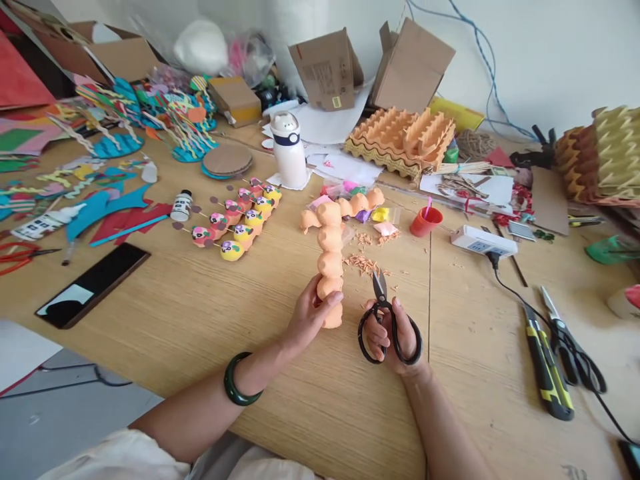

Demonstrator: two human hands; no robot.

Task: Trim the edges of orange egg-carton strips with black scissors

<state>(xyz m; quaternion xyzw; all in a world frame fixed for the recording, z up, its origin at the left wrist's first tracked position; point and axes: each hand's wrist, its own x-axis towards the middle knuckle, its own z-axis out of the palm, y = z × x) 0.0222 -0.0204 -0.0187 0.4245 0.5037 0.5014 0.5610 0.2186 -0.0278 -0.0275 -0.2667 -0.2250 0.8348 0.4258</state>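
My left hand is closed around the near end of a long orange strip of egg-carton cups that lies on the wooden table and runs away from me. A green bangle sits on that wrist. My right hand grips black scissors by the handles, blades pointing away and nearly closed, just right of the strip. Orange cuttings lie scattered beyond the scissors.
Painted yellow and pink cup figures on sticks, a white bottle, a red cup, orange egg trays, a power strip, a utility knife, a second pair of scissors and a black phone lie around.
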